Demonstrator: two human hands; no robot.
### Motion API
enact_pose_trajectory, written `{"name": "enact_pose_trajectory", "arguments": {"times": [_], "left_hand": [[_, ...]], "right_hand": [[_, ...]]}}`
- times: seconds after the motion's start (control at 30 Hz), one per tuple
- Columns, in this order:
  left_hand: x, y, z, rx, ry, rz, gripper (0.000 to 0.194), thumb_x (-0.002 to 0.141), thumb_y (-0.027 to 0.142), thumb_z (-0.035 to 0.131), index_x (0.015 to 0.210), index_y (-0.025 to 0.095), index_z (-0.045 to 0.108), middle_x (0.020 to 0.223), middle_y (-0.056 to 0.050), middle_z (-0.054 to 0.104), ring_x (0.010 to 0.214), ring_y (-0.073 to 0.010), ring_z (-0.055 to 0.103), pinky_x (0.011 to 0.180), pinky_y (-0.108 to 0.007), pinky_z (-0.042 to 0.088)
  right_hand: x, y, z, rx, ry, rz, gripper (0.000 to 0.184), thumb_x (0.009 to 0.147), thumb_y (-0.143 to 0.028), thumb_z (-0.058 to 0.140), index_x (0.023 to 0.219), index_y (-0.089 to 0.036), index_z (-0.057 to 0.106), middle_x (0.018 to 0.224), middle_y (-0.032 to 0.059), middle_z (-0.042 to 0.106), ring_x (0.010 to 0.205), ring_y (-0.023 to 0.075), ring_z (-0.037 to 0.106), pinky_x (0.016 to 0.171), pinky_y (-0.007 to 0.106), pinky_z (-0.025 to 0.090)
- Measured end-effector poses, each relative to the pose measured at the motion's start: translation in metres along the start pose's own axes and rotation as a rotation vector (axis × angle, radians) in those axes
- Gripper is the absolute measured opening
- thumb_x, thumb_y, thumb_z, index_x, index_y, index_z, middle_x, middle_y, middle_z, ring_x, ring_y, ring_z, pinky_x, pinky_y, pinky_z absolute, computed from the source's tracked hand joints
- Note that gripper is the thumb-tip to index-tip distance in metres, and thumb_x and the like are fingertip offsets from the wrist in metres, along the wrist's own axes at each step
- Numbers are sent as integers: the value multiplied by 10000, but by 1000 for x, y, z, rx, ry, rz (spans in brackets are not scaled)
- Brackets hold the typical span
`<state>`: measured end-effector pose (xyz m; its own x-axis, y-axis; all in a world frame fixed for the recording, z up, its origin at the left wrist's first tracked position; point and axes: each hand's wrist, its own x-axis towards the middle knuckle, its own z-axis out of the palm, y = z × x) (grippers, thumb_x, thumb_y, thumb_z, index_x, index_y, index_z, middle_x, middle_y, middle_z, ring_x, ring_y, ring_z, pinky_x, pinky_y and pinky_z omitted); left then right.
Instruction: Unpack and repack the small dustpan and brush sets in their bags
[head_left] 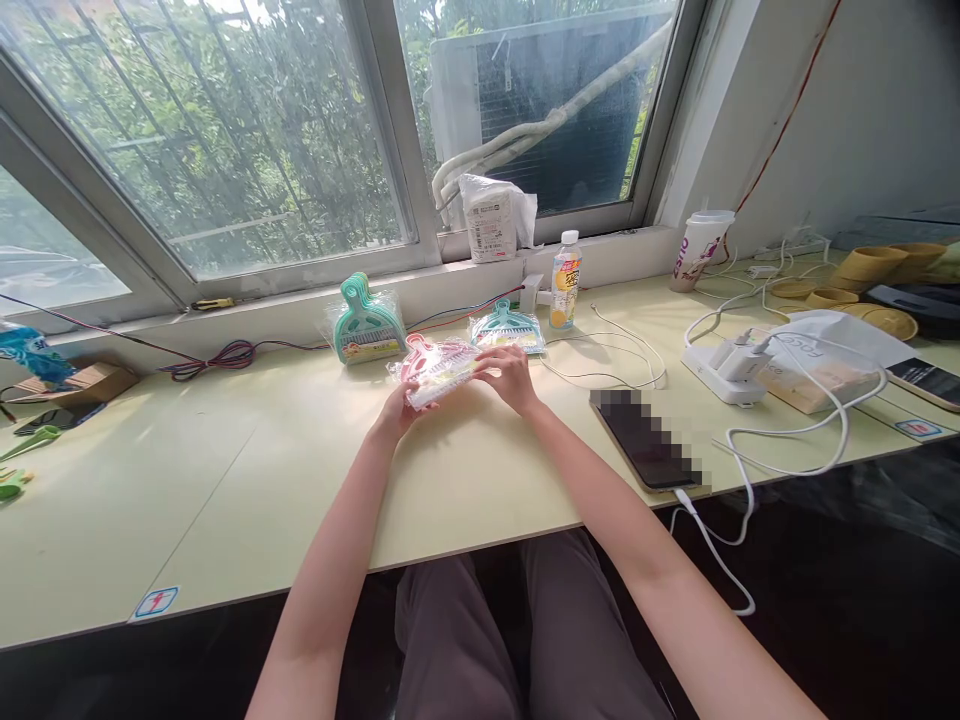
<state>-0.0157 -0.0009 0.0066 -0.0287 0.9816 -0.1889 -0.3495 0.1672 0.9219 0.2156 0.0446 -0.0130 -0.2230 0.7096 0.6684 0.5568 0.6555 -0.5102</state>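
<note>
your two bare hands meet over a pale yellow bench [300, 510], nearer its back edge than its front edge; between them is a pink pack [444, 366], shaped like a small dustpan with a looped handle and wrapped in clear, shiny film; your left hand [403, 408] grips its near left corner; your right hand [512, 378] is curled, its fingertips closed on the far right end; whether the underside touches the bench, you cannot tell from here.

just behind your right hand, by the back edge, lies a similar teal pack [507, 330]; to the left along that edge, a teal stack [365, 322] leans upright with its handles lined up; a juice bottle [566, 282] stands right of the teal pack, and a phone [643, 440] lies at the front edge, right of your right forearm.

for a sound hold, it seems best to take the pack by its firm rim, as loose film may slide; press lightly, since what look like bristles could bend; match both hands' height so it does not twist; give the teal pack room, as its film might snag your knuckles.
</note>
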Motion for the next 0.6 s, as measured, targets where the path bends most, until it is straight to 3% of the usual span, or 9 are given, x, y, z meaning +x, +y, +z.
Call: {"name": "enact_pose_trajectory", "arguments": {"times": [0.1,0.2,0.3,0.4,0.53,0.6], "left_hand": [[0,-1,-1,81,-48,-43,539,807,170,511,1332,66,452,813,-101,685,489,-126,600,350,-181,419],[1,-3,-4,149,-87,-43,531,822,189,525,1335,70,453,770,-84,676,483,-124,600,369,-184,435],[-2,-2,-3,229,-190,-19,556,820,229,566,1346,88,456,746,-71,667,482,-127,602,386,-193,447],[-9,2,3,309,-280,11,614,809,263,599,1386,132,435,816,-86,681,496,-128,609,392,-201,443],[-18,6,9,336,-319,53,710,823,312,594,1472,212,325,1014,-122,689,505,-115,608,423,-223,457],[-19,7,10,355,-325,65,721,846,385,582,1488,236,290,1085,-136,679,503,-114,615,428,-228,453]], "right_hand": [[2,5,3,112,21,41,150,827,-361,690,724,-257,720,977,20,733,1010,242,608,1008,451,341],[3,8,6,178,26,66,149,825,-363,691,728,-255,724,951,18,729,964,234,612,966,427,370],[2,9,10,194,40,119,111,817,-318,688,733,-256,726,994,30,704,1001,253,582,967,446,379],[1,10,12,217,81,190,70,755,-300,726,811,-261,736,1163,51,626,1145,284,509,1031,477,358],[1,14,12,513,57,346,616,624,-336,805,1210,-282,622,1361,63,518,1279,298,442,1051,471,394],[1,16,11,736,-22,421,753,620,-373,801,1316,-273,534,1359,67,546,1241,291,500,1002,462,450]]}}
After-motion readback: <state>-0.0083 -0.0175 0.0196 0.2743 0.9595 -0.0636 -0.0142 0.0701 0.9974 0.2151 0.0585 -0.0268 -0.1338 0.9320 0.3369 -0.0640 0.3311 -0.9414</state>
